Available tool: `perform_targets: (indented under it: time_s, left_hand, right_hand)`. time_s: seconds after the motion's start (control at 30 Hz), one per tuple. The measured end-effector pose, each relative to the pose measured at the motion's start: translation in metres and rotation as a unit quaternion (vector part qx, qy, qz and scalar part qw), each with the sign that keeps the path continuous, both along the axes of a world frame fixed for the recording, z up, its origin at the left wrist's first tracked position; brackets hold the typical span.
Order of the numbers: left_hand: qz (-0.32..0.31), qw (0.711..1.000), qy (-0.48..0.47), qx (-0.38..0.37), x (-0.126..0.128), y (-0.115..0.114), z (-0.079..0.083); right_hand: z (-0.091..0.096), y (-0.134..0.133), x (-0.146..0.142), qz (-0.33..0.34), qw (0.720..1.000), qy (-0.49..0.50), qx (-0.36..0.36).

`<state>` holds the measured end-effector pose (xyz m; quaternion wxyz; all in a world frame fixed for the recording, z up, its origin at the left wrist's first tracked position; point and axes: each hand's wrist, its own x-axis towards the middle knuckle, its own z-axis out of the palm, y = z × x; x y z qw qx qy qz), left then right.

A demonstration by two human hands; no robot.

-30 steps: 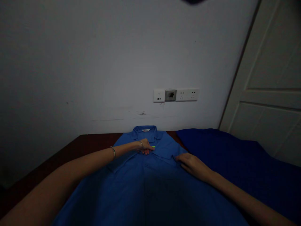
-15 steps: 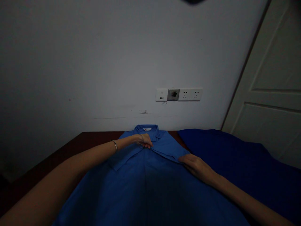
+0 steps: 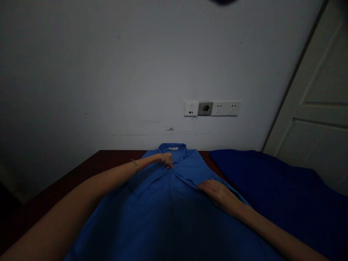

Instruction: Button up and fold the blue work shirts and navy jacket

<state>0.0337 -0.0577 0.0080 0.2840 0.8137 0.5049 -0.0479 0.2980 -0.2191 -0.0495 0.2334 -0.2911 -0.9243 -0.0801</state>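
A blue collared shirt point(image 3: 170, 214) lies front up with its collar away from me, a small white label point(image 3: 173, 148) inside the neck. Just below the collar, my left hand point(image 3: 167, 160) is closed in a pinch on the front opening of the shirt, a small button-like spot by its fingertips. My right hand point(image 3: 216, 192) rests on the chest at the right, fingers stretched out along the lower edge of the flap. Bracelets circle my left wrist and forearm.
The shirt lies on a dark red table point(image 3: 108, 159) against a pale wall point(image 3: 136, 72). A darker blue cloth point(image 3: 261, 181) covers the right side. Sockets and switches point(image 3: 212, 108) are on the wall, and a panelled door point(image 3: 312, 108) stands at the right.
My right hand has slid inward along the chest flap, and its fingers now lie flatter. My left hand stays at the front opening. The view has shifted slightly.
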Motion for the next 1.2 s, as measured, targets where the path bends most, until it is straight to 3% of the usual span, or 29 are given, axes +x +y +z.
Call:
perform_targets:
  time_s: [0.27, 0.53, 0.8, 1.07, 1.2]
  left_hand:
    - [-0.006, 1.000, -0.005, 0.010, -0.001, 0.006, -0.012]
    - [-0.003, 0.999, -0.010, 0.051, -0.004, 0.002, -0.021]
    - [0.001, 0.987, -0.002, 0.159, -0.007, -0.014, -0.028]
    - [0.036, 0.989, -0.021, 0.144, -0.040, -0.018, -0.022]
    - [0.017, 0.970, 0.029, 0.241, -0.054, -0.036, -0.016]
  right_hand:
    - [-0.002, 0.000, 0.002, 0.005, 0.996, -0.018, -0.087]
    - [0.000, -0.002, 0.003, 0.000, 0.992, -0.021, -0.124]
    - [-0.004, -0.013, 0.005, -0.016, 0.995, -0.002, -0.097]
    - [-0.011, -0.014, 0.008, -0.060, 0.998, 0.024, -0.005]
    - [-0.018, -0.009, 0.011, -0.070, 0.996, 0.009, 0.056]
